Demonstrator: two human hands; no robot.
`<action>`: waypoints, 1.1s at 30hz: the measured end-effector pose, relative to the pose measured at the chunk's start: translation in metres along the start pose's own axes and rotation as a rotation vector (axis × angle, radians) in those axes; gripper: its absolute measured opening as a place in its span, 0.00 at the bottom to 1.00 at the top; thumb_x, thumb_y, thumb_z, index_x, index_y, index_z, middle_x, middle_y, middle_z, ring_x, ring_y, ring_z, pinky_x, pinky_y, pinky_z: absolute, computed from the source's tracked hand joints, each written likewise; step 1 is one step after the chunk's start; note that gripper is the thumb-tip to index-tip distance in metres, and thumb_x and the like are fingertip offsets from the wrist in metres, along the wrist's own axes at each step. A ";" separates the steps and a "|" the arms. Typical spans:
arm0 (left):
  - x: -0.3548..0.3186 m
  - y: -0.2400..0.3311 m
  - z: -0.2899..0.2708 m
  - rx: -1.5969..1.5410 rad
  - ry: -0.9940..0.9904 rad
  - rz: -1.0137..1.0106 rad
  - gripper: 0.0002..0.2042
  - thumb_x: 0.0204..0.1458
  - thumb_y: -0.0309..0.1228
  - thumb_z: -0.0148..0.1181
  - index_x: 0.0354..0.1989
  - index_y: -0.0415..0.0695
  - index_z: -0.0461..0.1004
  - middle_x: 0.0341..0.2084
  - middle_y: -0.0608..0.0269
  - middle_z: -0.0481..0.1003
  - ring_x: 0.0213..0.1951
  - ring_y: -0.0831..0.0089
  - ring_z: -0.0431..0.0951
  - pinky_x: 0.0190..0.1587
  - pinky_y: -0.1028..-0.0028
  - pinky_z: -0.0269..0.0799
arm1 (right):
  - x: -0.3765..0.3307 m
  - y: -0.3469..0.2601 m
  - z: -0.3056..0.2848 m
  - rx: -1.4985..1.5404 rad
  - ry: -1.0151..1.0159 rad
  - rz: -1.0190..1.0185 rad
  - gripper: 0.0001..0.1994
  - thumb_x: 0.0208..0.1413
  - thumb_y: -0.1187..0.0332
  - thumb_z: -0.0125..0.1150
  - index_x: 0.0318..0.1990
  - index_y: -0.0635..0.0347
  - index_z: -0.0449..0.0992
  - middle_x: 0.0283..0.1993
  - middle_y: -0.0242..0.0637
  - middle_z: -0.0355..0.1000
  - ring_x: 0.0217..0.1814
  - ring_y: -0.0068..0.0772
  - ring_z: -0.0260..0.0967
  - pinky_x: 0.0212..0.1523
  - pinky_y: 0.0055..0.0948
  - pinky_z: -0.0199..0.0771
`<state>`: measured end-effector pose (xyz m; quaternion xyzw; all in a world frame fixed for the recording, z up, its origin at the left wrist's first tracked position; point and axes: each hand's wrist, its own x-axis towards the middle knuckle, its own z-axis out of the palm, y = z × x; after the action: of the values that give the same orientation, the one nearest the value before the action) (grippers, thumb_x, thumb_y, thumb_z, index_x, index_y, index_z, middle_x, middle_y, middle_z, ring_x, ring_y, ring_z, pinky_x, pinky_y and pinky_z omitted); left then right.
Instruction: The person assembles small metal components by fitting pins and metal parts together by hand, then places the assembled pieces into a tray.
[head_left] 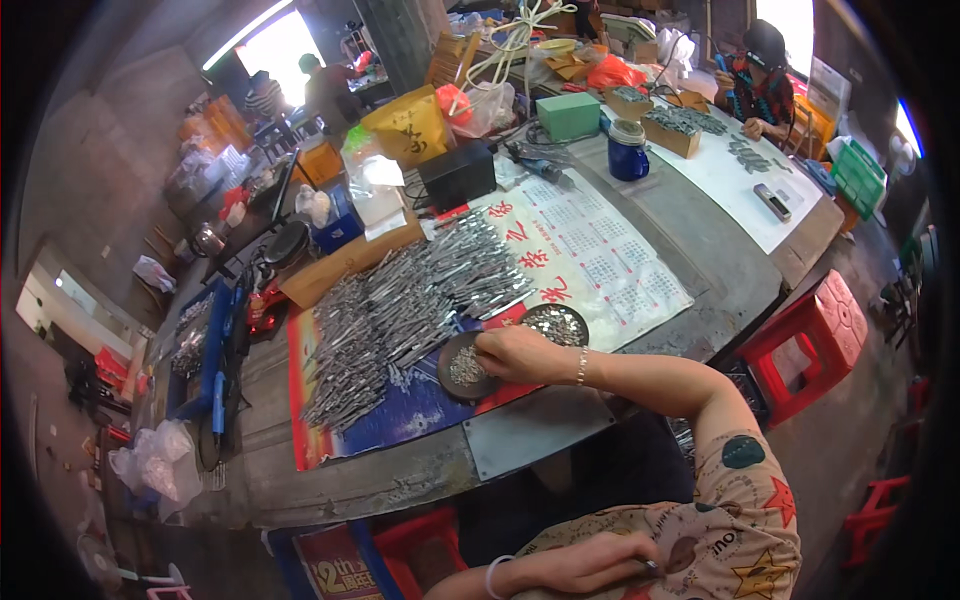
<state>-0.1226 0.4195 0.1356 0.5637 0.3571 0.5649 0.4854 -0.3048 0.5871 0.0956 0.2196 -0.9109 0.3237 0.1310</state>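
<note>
My right hand (520, 355) reaches over the table with its fingers pinched together at a round dark dish (448, 385) of tiny silvery metal pieces (465, 368). Whatever those fingers grip is too small or hidden to make out. Just beyond the hand sits a second round dish (583, 338) of similar shiny bits. Low in front of my body, my left hand (600, 562) is closed on a slim dark metal piece (650, 566), whose end shows past the fingertips. Left of the dishes spreads a large pile of thin metal strips (400, 300) on a colourful printed sheet (390, 425).
A cardboard strip (350, 262) and black box (457, 178) border the pile. Farther back stand a blue mug (628, 160) and green box (568, 118). A red stool (810, 345) stands at right. Across the table, another person (760, 95) works over a white sheet (770, 225).
</note>
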 end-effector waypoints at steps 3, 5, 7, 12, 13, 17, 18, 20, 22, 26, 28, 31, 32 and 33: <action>0.017 0.009 0.002 -0.020 -0.041 0.011 0.06 0.62 0.29 0.46 0.42 0.40 0.68 0.33 0.53 0.73 0.35 0.57 0.74 0.38 0.66 0.70 | -0.017 -0.008 -0.018 0.064 -0.010 -0.023 0.10 0.55 0.66 0.54 0.29 0.64 0.66 0.28 0.50 0.69 0.33 0.54 0.70 0.34 0.47 0.68; 0.023 0.008 0.002 -0.035 -0.017 0.012 0.07 0.62 0.29 0.46 0.41 0.40 0.68 0.33 0.54 0.73 0.34 0.58 0.74 0.38 0.67 0.70 | -0.030 -0.011 -0.030 0.115 -0.101 0.032 0.10 0.54 0.66 0.55 0.30 0.64 0.67 0.28 0.50 0.69 0.34 0.54 0.69 0.34 0.48 0.67; 0.021 0.007 0.003 -0.043 -0.066 -0.020 0.07 0.62 0.29 0.46 0.41 0.40 0.68 0.33 0.53 0.73 0.35 0.58 0.74 0.38 0.67 0.70 | -0.040 -0.009 -0.037 0.184 -0.113 0.043 0.09 0.54 0.66 0.55 0.31 0.64 0.68 0.28 0.51 0.69 0.33 0.55 0.69 0.34 0.46 0.68; 0.016 0.019 -0.011 0.099 -0.166 -0.014 0.06 0.62 0.28 0.47 0.40 0.39 0.68 0.31 0.54 0.72 0.34 0.58 0.74 0.38 0.66 0.69 | -0.063 -0.010 -0.058 0.239 -0.186 0.103 0.08 0.54 0.69 0.54 0.31 0.66 0.69 0.27 0.51 0.69 0.30 0.54 0.68 0.33 0.43 0.68; 0.015 0.019 -0.014 0.102 -0.166 -0.016 0.06 0.62 0.28 0.47 0.40 0.39 0.68 0.31 0.54 0.72 0.34 0.58 0.74 0.38 0.66 0.69 | -0.065 -0.010 -0.060 0.252 -0.200 0.111 0.08 0.54 0.69 0.55 0.31 0.66 0.69 0.26 0.51 0.68 0.29 0.54 0.68 0.33 0.42 0.68; 0.004 0.016 -0.019 -0.015 -0.159 0.003 0.05 0.61 0.27 0.48 0.39 0.39 0.69 0.31 0.55 0.71 0.34 0.61 0.73 0.37 0.69 0.68 | -0.067 -0.017 -0.064 0.317 -0.243 0.099 0.08 0.54 0.69 0.56 0.30 0.67 0.69 0.25 0.51 0.69 0.29 0.53 0.69 0.31 0.41 0.68; 0.004 0.018 -0.020 0.040 -0.161 -0.063 0.06 0.62 0.27 0.47 0.40 0.39 0.69 0.31 0.56 0.71 0.34 0.62 0.72 0.37 0.71 0.68 | -0.067 -0.018 -0.064 0.321 -0.241 0.095 0.08 0.54 0.69 0.56 0.30 0.67 0.69 0.25 0.51 0.69 0.29 0.53 0.69 0.31 0.41 0.68; 0.006 0.027 -0.009 -0.102 -0.079 -0.126 0.06 0.62 0.28 0.47 0.41 0.40 0.69 0.31 0.56 0.71 0.35 0.63 0.72 0.37 0.72 0.67 | -0.065 -0.017 -0.064 0.287 -0.267 0.075 0.08 0.54 0.70 0.56 0.30 0.67 0.69 0.25 0.51 0.69 0.29 0.53 0.69 0.31 0.41 0.68; 0.006 0.023 0.006 -0.389 0.079 -0.297 0.08 0.63 0.29 0.45 0.45 0.41 0.69 0.34 0.58 0.72 0.35 0.63 0.72 0.37 0.72 0.67 | -0.064 -0.017 -0.067 0.289 -0.265 0.075 0.08 0.54 0.70 0.56 0.30 0.67 0.69 0.25 0.51 0.69 0.29 0.53 0.69 0.31 0.41 0.68; 0.004 0.020 -0.004 0.324 -0.107 0.005 0.07 0.63 0.29 0.45 0.42 0.40 0.69 0.33 0.58 0.71 0.34 0.61 0.71 0.37 0.70 0.67 | -0.062 -0.016 -0.066 0.280 -0.220 0.039 0.08 0.53 0.70 0.56 0.30 0.67 0.69 0.25 0.51 0.68 0.29 0.53 0.69 0.32 0.41 0.68; 0.006 0.027 -0.012 0.176 -0.140 -0.036 0.06 0.62 0.28 0.46 0.40 0.40 0.68 0.31 0.57 0.70 0.32 0.60 0.71 0.36 0.68 0.66 | -0.062 -0.024 -0.068 0.282 -0.228 0.050 0.08 0.53 0.70 0.56 0.30 0.67 0.69 0.25 0.51 0.68 0.29 0.53 0.69 0.32 0.41 0.68; -0.007 0.021 -0.018 0.005 -0.151 -0.064 0.09 0.64 0.33 0.44 0.42 0.38 0.65 0.31 0.57 0.70 0.33 0.61 0.72 0.36 0.64 0.67 | -0.060 -0.027 -0.069 0.302 -0.217 0.065 0.07 0.52 0.70 0.56 0.30 0.67 0.70 0.26 0.51 0.68 0.29 0.53 0.68 0.32 0.41 0.68; -0.014 0.015 -0.021 -0.131 -0.156 -0.158 0.13 0.64 0.37 0.44 0.43 0.38 0.64 0.32 0.56 0.70 0.33 0.60 0.72 0.37 0.61 0.67 | -0.058 -0.023 -0.067 0.305 -0.198 0.051 0.07 0.52 0.70 0.56 0.30 0.67 0.70 0.26 0.51 0.68 0.29 0.53 0.68 0.32 0.41 0.68; -0.016 0.013 -0.017 -0.095 0.051 0.044 0.08 0.62 0.28 0.46 0.45 0.40 0.68 0.37 0.62 0.70 0.40 0.72 0.72 0.44 0.73 0.68 | -0.058 -0.023 -0.067 0.293 -0.177 0.063 0.07 0.53 0.70 0.56 0.30 0.67 0.70 0.25 0.51 0.68 0.28 0.52 0.68 0.31 0.40 0.68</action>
<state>-0.1432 0.4032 0.1419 0.5330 0.3297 0.6060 0.4899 -0.2366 0.6325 0.1362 0.2352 -0.8685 0.4363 0.0066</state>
